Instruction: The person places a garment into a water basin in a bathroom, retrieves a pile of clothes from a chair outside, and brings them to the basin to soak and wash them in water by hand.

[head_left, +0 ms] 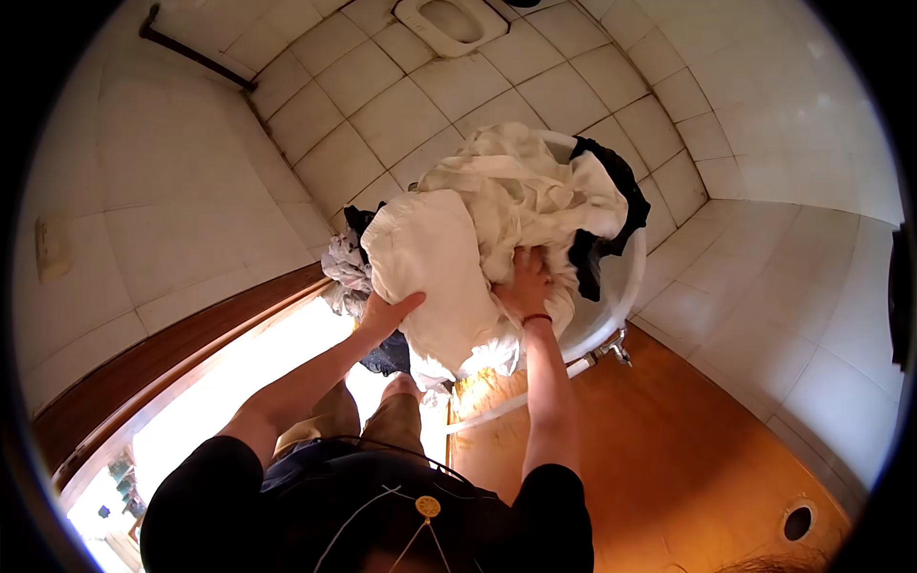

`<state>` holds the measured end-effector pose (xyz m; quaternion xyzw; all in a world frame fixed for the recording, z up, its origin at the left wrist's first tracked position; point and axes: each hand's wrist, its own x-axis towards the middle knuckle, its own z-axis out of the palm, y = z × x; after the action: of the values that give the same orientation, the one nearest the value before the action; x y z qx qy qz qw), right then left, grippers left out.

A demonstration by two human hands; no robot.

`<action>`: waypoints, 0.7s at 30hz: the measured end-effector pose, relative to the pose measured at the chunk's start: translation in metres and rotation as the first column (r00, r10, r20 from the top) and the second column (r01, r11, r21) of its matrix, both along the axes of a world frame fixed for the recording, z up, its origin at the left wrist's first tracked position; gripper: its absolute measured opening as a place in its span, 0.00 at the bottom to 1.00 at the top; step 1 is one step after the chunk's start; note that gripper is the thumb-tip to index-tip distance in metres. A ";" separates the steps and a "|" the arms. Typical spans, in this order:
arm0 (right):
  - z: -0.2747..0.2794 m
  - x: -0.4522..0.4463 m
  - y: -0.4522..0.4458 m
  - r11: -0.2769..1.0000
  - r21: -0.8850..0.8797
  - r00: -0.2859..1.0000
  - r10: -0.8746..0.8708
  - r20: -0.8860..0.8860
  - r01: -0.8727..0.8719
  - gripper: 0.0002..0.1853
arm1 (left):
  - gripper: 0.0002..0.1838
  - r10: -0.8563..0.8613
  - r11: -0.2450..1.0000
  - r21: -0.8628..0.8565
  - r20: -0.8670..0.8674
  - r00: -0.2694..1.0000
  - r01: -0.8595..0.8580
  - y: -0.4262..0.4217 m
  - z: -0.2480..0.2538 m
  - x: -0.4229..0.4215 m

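A smooth white padded cloth [435, 258], perhaps a pillow or a folded garment, lies on top of a heap of laundry. My left hand [385, 315] grips its left edge, the thumb stretched across the top and the other fingers mostly hidden at the side. Against its right side, my right hand [527, 286] presses down on crumpled cream cloth [516, 181] with fingers spread. Black fabric [611, 177] hangs over the far right of the heap. Part of a white tub [626, 286] shows beneath the laundry.
A metal tap [611, 351] and a pale hose [492, 411] are close to the tub's right side. Grey patterned cloth [346, 263] bulges out at the left. A squat toilet [449, 24] is set in the tiled floor. An orange-brown surface [669, 449] with a round hole lies at right.
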<state>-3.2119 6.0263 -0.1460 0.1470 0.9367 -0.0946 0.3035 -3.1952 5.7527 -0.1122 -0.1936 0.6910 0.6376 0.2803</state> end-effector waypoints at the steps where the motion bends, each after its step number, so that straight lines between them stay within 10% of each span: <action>1: -0.024 -0.002 0.001 0.969 -0.223 0.994 -0.105 0.002 0.103 0.53 | 0.31 -0.007 1.000 -0.006 -0.001 1.000 0.007 0.003 0.003 -0.001; 3: -0.071 -0.005 0.005 0.875 -0.440 0.977 -0.211 0.031 0.203 0.55 | 0.30 0.013 0.999 0.029 0.041 0.999 -0.014 0.005 0.013 -0.004; 5: -0.121 -0.002 0.014 0.975 -0.215 0.981 0.006 -0.195 -0.049 0.54 | 0.30 -0.004 1.000 0.021 0.067 0.998 0.003 0.007 0.018 -0.008; 14: -0.212 -0.013 0.056 0.988 -0.132 0.994 -0.072 0.088 0.083 0.41 | 0.30 0.067 0.995 0.071 0.051 0.996 -0.071 0.007 0.016 -0.007; 21: -0.115 0.051 0.063 0.919 -0.393 0.975 -0.105 -0.197 0.020 0.32 | 0.30 0.070 0.994 0.069 0.140 0.988 -0.081 0.008 0.023 -0.009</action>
<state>-3.1614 6.0893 -0.2610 0.1029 0.9213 -0.3031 0.2210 -3.2041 5.7607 -0.0890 -0.2527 0.6380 0.6581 0.3099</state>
